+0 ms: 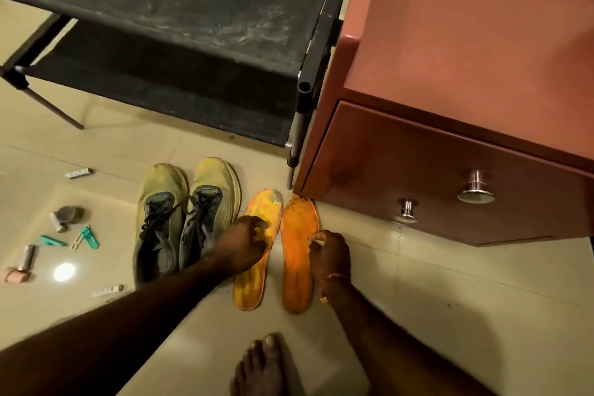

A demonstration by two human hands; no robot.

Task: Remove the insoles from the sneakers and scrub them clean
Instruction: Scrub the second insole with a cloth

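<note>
Status: Both insoles are out of the sneakers. The removal step is complete; the scrubbing step has not begun.

Layout, referenced to the sneakers (186, 219):
- The 2 sneakers stand side by side on the tiled floor (434, 292), toes toward the black shoe rack (167, 42), laces tied.
- The left insole (257, 254) lies flat just to the right of the sneakers, yellow-orange and blotchy.
- The right insole (297, 267) lies just beyond it, further from the sneakers, a deeper orange. Its toe end is close to the corner of the brown cabinet (450, 170).
- Small items lie scattered on the floor to the left of the sneakers, including a green clip (86, 236) and a small cylinder (26, 256). No brush or water can be identified among them.

Hands:
- The left hand (246, 243) rests on the middle of the left insole. Its fingers (260, 225) are curled down onto the surface. Whether they pinch the edge cannot be told.
- The right hand (329, 254) sits at the outer edge of the right insole. Its fingers (316, 238) are curled toward that edge and appear to touch it. A firm grip cannot be confirmed.

Step in hand: Judged from the layout, the person is either setting the 2 insoles down or taking hold of them for cleaning.

Next move: Each hand needs a secure pinch on 1 thin, flexible insole edge. The insoles must then be lifted clear of the floor and brought to a brush and water, neither of which is in view.
</note>
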